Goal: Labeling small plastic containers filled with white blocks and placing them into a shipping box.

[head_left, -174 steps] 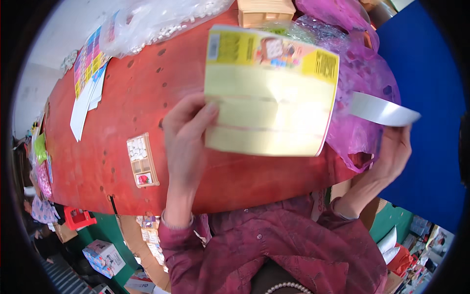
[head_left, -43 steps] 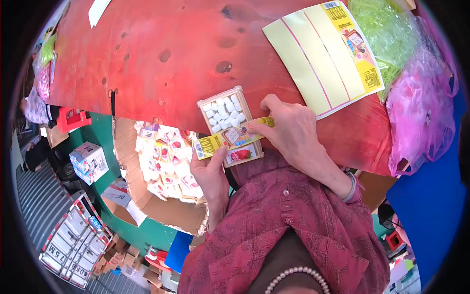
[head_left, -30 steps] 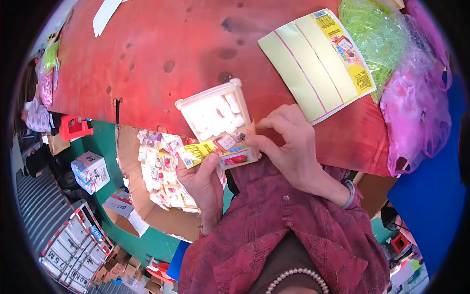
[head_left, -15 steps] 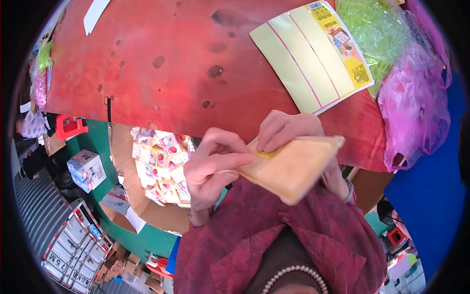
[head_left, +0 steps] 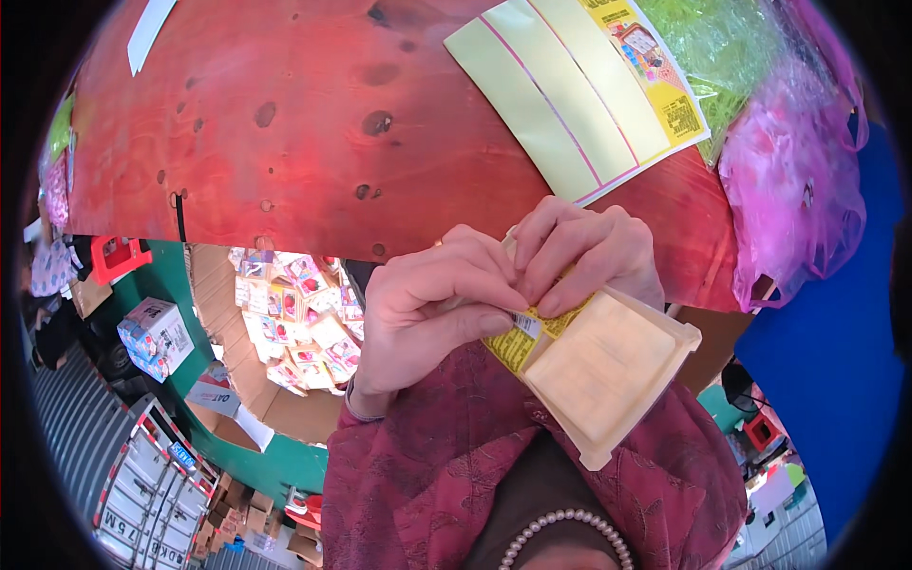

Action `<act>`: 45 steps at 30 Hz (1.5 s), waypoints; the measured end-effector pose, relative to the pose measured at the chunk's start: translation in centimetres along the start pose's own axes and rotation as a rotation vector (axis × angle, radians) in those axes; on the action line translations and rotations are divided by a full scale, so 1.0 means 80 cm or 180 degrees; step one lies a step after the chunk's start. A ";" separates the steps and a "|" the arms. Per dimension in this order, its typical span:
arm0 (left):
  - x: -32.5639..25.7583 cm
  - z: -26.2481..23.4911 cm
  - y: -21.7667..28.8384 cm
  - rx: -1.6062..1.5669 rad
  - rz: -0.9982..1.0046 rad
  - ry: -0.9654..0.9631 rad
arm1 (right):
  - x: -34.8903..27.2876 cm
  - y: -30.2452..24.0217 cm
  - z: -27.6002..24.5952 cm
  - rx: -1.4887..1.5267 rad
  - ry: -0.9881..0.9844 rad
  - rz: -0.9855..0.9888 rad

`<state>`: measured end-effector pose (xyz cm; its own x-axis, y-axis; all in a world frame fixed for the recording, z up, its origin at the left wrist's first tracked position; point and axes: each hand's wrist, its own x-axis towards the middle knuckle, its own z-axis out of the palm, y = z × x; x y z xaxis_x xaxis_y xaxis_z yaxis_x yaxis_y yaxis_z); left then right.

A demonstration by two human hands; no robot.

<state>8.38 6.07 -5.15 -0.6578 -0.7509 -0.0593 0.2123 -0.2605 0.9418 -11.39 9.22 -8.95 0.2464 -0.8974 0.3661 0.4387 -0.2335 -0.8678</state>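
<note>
cream plastic tray (head_left: 608, 375) is tilting at five o'clock below the red desk (head_left: 285, 123); left hand (head_left: 427, 309) and right hand (head_left: 589, 252) are both pinching its yellow label (head_left: 518, 342), seemingly mid-fitting; pressing it flat likely needs steady fingertips.

There is one view only, from a fisheye camera worn on the person's head. It looks steeply down over the chest, very near the two hands (head_left: 513, 294) at the picture's middle. The red desk (head_left: 285, 123) fills the upper half, its edges bending toward the dark round rim. The floor lies far below at lower left, beside an open cardboard box (head_left: 275, 323).
</note>
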 end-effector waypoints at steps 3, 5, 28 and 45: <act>0.005 -0.001 -0.005 0.0182 0.0190 -0.0143 | -0.001 0.001 -0.003 -0.0265 -0.0111 -0.0144; 0.006 0.002 -0.007 0.0207 0.0276 -0.0176 | -0.006 0.004 0.000 -0.0122 0.0070 -0.0175; 0.025 -0.001 -0.009 0.0756 -0.0280 -0.0517 | -0.029 0.008 -0.004 -0.0044 0.0225 0.0331; 0.022 0.003 -0.016 -0.0526 -0.1669 -0.0119 | -0.042 0.020 0.005 0.0517 0.0440 0.0381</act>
<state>6.80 5.23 -6.37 -0.7305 -0.4736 -0.4920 -0.0421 -0.6878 0.7247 -11.15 11.99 -11.44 0.1892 -0.9604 0.2047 0.5495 -0.0692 -0.8326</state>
